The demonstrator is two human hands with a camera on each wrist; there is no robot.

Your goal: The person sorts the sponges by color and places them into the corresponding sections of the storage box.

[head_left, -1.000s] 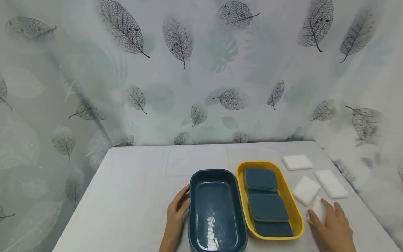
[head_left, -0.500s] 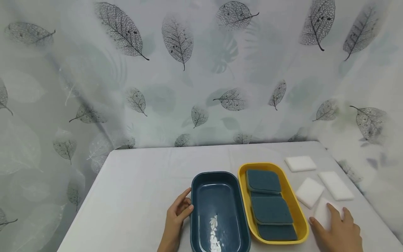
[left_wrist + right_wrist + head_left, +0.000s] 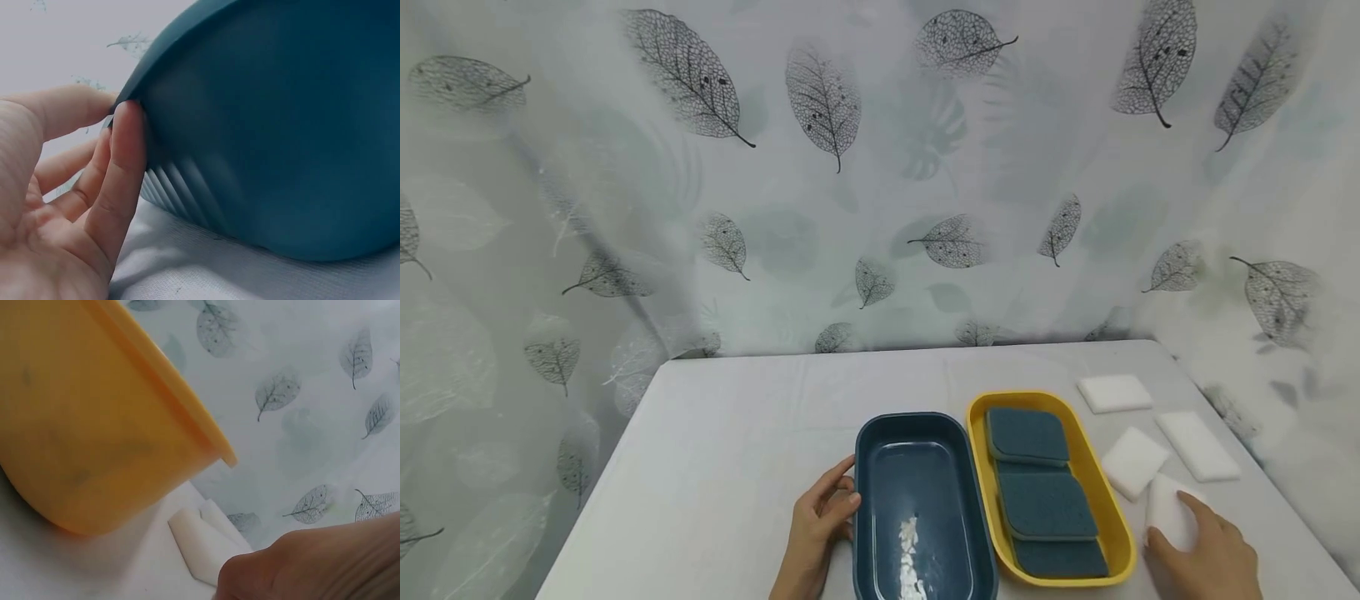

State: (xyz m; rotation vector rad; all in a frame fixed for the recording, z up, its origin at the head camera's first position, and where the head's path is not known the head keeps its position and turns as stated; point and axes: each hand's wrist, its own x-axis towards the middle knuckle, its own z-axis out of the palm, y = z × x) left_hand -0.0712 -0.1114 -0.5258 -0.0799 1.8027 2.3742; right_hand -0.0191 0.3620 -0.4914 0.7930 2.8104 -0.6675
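Observation:
A dark blue plastic tray (image 3: 921,508) stands on the table, bare inside. My left hand (image 3: 820,517) holds its left rim; in the left wrist view the thumb and a finger (image 3: 128,131) meet at the lip, the finger against the outer wall. Right of it stands a yellow tray (image 3: 976,433) with several dark blue-green scouring pads (image 3: 1047,504), some overlapping. At the far right my right hand (image 3: 1213,554) grips a white sponge (image 3: 1171,512) lying on the table, thumb and index finger at its sides. In the right wrist view those fingertips are hidden.
Three more white sponges lie beyond the right hand: one at the back (image 3: 1115,393), one by the right edge (image 3: 1197,446), one beside the yellow tray (image 3: 1135,461). The white-covered table (image 3: 715,475) ends at a leaf-printed curtain (image 3: 880,167).
My right thumb and index finger have settled at the sides of the nearest white sponge, which shows more of its front. The left hand stays at the blue tray. The head view has shifted slightly.

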